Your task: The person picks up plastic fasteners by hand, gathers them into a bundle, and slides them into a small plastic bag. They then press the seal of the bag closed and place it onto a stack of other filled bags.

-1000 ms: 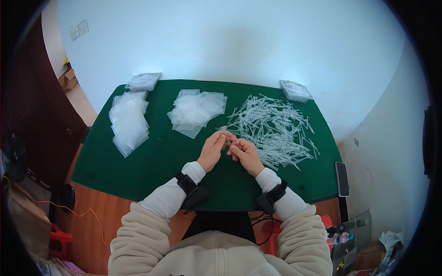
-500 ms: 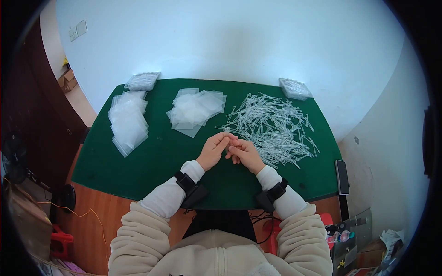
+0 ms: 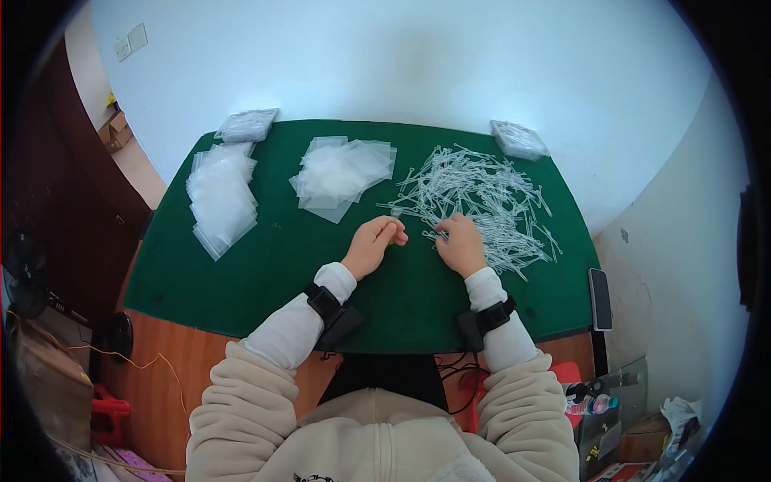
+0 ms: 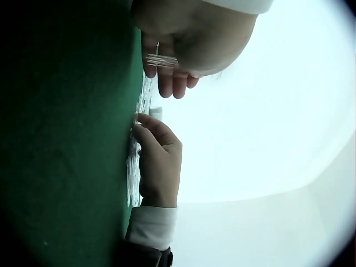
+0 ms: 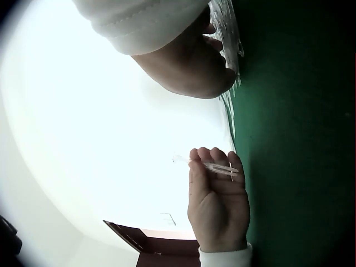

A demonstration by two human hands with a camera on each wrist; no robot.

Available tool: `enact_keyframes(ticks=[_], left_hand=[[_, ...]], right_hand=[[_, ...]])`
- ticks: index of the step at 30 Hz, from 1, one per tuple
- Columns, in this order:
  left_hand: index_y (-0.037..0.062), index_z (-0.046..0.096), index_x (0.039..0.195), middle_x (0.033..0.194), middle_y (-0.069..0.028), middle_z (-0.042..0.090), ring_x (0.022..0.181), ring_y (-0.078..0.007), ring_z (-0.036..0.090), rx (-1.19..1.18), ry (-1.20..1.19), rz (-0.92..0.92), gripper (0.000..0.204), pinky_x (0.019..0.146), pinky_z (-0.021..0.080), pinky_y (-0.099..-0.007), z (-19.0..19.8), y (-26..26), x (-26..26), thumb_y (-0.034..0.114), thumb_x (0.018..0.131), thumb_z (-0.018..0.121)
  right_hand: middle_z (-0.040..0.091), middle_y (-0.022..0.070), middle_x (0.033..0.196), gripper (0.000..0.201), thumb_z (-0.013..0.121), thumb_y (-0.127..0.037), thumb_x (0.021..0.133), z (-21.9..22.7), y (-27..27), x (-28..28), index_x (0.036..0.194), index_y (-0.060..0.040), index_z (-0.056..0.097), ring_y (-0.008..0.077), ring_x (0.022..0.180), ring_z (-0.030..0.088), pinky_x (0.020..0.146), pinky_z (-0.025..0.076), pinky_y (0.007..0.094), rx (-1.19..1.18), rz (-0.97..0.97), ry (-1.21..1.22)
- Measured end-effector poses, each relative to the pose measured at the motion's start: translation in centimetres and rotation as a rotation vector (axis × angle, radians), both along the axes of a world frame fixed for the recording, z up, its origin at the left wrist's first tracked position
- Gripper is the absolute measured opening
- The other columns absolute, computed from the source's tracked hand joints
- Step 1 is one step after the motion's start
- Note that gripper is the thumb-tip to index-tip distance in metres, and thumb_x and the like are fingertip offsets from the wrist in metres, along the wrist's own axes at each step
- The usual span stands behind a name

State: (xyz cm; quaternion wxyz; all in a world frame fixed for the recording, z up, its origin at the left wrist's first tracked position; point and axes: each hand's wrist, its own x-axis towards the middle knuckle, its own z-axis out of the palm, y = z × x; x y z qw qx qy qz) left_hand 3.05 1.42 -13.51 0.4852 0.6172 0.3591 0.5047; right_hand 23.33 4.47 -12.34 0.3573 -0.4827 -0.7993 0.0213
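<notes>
My left hand [image 3: 372, 246] is raised over the green table and pinches a small bundle of thin clear plastic sticks [image 5: 221, 169] between thumb and fingers. In the left wrist view the bundle's slim ends [image 4: 162, 60] lie side by side across the fingers. At the near left edge of a loose pile of clear plastic sticks with looped ends [image 3: 482, 189], my right hand [image 3: 463, 247] is bent down. Its thumb and forefinger pinch at a stick there, as the left wrist view shows; the palm hides part of the pile.
Flat clear plastic bags lie in a middle heap [image 3: 337, 181] and a left heap [image 3: 221, 201]. Wrapped packs stand at the back left [image 3: 247, 124] and back right [image 3: 520, 140]. A phone [image 3: 599, 300] lies at the table's right edge, near the wall.
My hands were together over the table front. The right hand has since moved right and onto the pile's edge; the left stays nearly in place with its bundle.
</notes>
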Motion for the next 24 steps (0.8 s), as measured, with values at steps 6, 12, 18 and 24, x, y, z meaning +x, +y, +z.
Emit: enact_keyframes(ticks=[6,12,18,24], left_hand=[[0.0006,0.052,0.100,0.086,-0.0082,0.058,0.078,-0.0157,0.059,-0.127,-0.235,0.085,0.023,0.071,0.049,-0.0280,0.8,-0.3,0.2,0.020,0.093,0.042],[0.0006,0.051,0.100,0.088,-0.0088,0.058,0.077,-0.0161,0.059,-0.145,-0.321,0.106,0.023,0.071,0.049,-0.0284,1.1,-0.2,-0.1,0.021,0.093,0.042],[0.0006,0.051,0.101,0.091,-0.0105,0.059,0.079,-0.0181,0.060,-0.260,-0.329,0.015,0.024,0.072,0.049,-0.0287,1.2,-0.5,0.1,0.021,0.093,0.042],[-0.0002,0.049,0.103,0.094,-0.0116,0.059,0.083,-0.0192,0.060,-0.358,-0.242,-0.060,0.025,0.073,0.049,-0.0286,1.1,-0.7,0.2,0.021,0.093,0.042]], right_hand=[[0.053,0.0087,0.071,0.005,0.060,-0.010,0.068,-0.3,0.2,-0.3,0.071,-0.0062,0.062,0.0286,0.070,0.052,0.064,0.043,0.0386,0.026,-0.020,-0.115],[0.055,0.0080,0.071,0.005,0.062,-0.011,0.068,0.0,0.3,-0.2,0.072,-0.0075,0.063,0.0282,0.072,0.053,0.065,0.043,0.0384,0.066,-0.035,-0.127],[0.056,0.0056,0.071,0.006,0.062,-0.007,0.073,0.7,0.1,-0.6,0.078,-0.0049,0.064,0.0219,0.068,0.054,0.061,0.044,0.0325,0.159,0.081,0.108],[0.056,0.0027,0.073,0.014,0.055,-0.002,0.082,0.8,-1.2,-2.3,0.095,-0.0039,0.058,0.0095,0.058,0.052,0.053,0.042,0.0226,-0.353,0.470,0.738]])
